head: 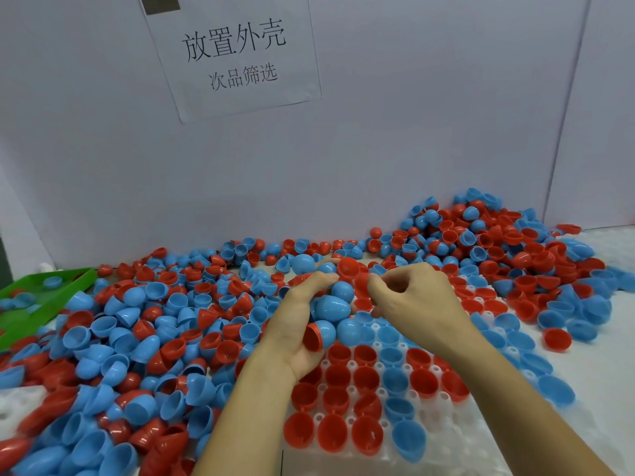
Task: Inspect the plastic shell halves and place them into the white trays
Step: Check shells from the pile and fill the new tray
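A big pile of red and blue plastic shell halves (165,324) covers the table. My left hand (295,324) cradles several shell halves (330,307), mostly blue, one with a red half nested in it. My right hand (412,297) sits just right of that handful, its fingers curled and pinching at a red shell half (360,283) at the top of the bunch. Below both hands lies the white tray (443,438), with red and blue halves seated open side up in its pockets.
A green tray (48,304) with a few blue halves stands at the far left. A second white tray (17,407) peeks from under the pile at lower left. A wall with a paper sign (233,56) closes off the back.
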